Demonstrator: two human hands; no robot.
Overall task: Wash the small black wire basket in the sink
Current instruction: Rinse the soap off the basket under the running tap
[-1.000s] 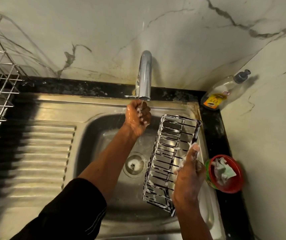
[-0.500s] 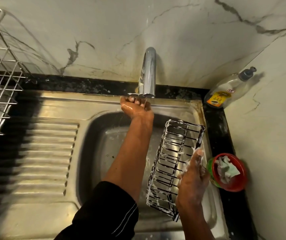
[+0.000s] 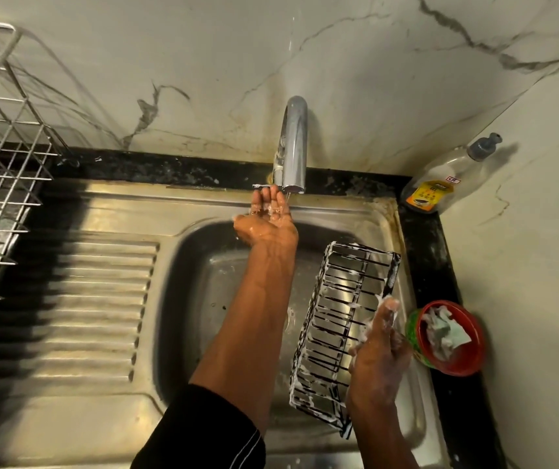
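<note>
One sec ago my L hand (image 3: pixel 266 221) was curled like a fist under the spout of the tap (image 3: pixel 293 143). Now it is turned palm up w/ the fingers straight, open and holding nothing, directly below the spout. A thin trickle seems to fall on the fingers, and the palm looks wet w/ a bit of foam.

My R hand (image 3: pixel 378 346) did not change its job: it grips the right long edge of the small black wire basket (image 3: pixel 335 319), and it is all soapy. The basket hangs tilted over the basin of the sink (image 3: pixel 183 299), just right of my L forearm and nearer to me than the L hand. It is not under the water.

White foam covers the wires, so scrubbing looks done, I think, and rinsing is the step now. Next I prob. must bring the basket under the spout, maybe w/ more flow.
</note>
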